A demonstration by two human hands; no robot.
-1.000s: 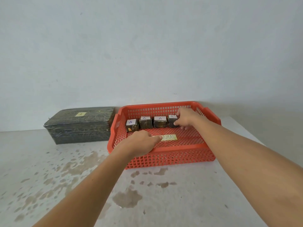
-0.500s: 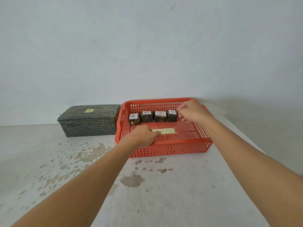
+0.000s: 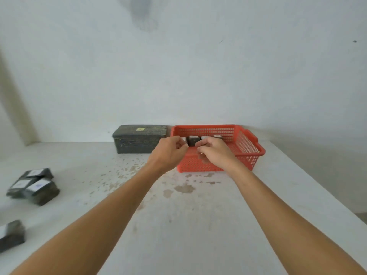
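Note:
An orange plastic basket (image 3: 250,144) stands at the back of the table against the wall. Inside it a row of small dark blocks with white labels runs along the far wall; one block (image 3: 193,140) shows between my hands, and the rest are mostly hidden. My left hand (image 3: 170,153) hovers at the basket's near left corner with its fingers curled in. Beside it, my right hand (image 3: 216,154) is over the basket's near side, fingers also curled. I see nothing held in either hand.
A dark wrapped box (image 3: 139,139) with a yellow tag sits just left of the basket. A cluster of small labelled dark blocks (image 3: 33,184) lies at the table's left, with another block (image 3: 12,234) nearer me. The table's edge (image 3: 309,181) runs diagonally on the right.
Both hands have drawn back from inside the basket and come close together. The view has pulled back and shifted left, bringing the loose blocks on the left into sight.

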